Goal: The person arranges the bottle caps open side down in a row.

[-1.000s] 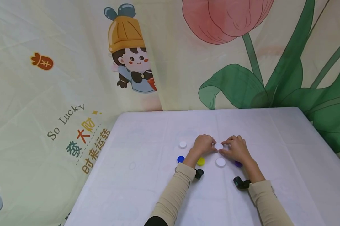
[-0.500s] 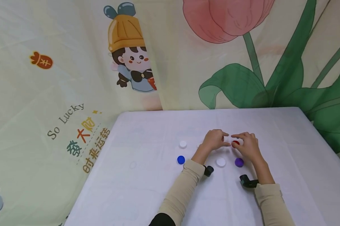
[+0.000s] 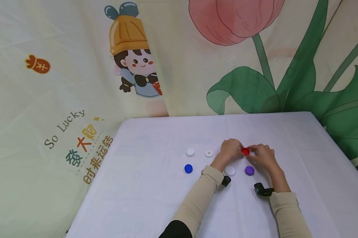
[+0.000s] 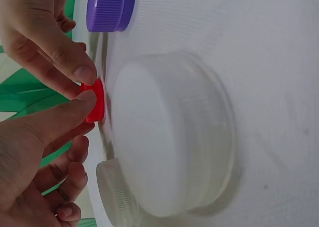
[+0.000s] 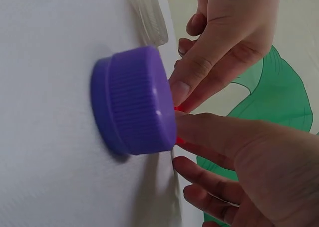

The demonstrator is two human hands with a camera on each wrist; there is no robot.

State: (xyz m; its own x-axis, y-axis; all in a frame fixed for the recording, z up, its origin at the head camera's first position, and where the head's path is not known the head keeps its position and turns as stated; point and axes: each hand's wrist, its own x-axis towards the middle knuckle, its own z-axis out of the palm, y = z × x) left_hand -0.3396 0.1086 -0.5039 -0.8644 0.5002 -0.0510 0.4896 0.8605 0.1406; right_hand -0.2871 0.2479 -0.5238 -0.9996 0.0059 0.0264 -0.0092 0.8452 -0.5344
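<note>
Both hands meet at a red bottle cap (image 3: 245, 151) on the white table. My left hand (image 3: 231, 148) pinches it from the left and my right hand (image 3: 261, 154) from the right; in the left wrist view their thumbs lie against the red bottle cap (image 4: 99, 105). Nearer to me stand a purple bottle cap (image 3: 249, 170) and a wide white bottle cap (image 3: 229, 170), its near edge close to the left wrist camera. In the right wrist view the purple bottle cap (image 5: 134, 102) stands in front of the hands and hides part of the red one.
To the left of the hands lie a blue bottle cap (image 3: 188, 169), a white one (image 3: 190, 152) and a small white one (image 3: 208, 153) with a pattern on top. Another pale cap (image 4: 117, 194) stands beside the wide one. A printed cloth (image 3: 185, 82) hangs behind the table (image 3: 155, 198).
Both hands have left a white cap, moved right with fingers apart, and closed on the red cap. My left forearm now covers the spot where a yellow cap showed.
</note>
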